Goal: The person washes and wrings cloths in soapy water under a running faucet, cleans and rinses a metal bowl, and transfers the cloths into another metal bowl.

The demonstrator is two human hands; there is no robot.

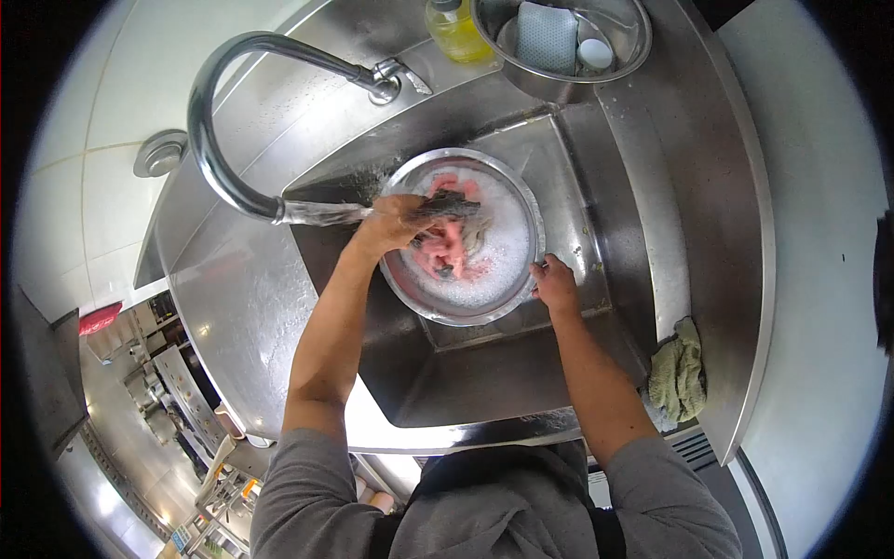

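Observation:
A round metal basin [537, 224] full of sudsy water sits in the sink. Over its left side, my left hand [399, 224] is closed on a dark grey cloth [451, 204]. Beneath that, a wet pink cloth [451, 247] lies bunched in the foam, partly covered by the grey one. Running water [326, 213] from the curved faucet [207, 121] reaches the back of my left hand. My right hand [556, 282] grips the basin's rim at the lower right, thumb and fingers around the edge.
Behind the sink [577, 177] stand a soap bottle [459, 35] with yellow liquid and a metal bowl [568, 88] holding a pale sponge [547, 39] and a white round item. A green rag [678, 373] hangs on the right edge. Kitchen shelves [177, 391] are at lower left.

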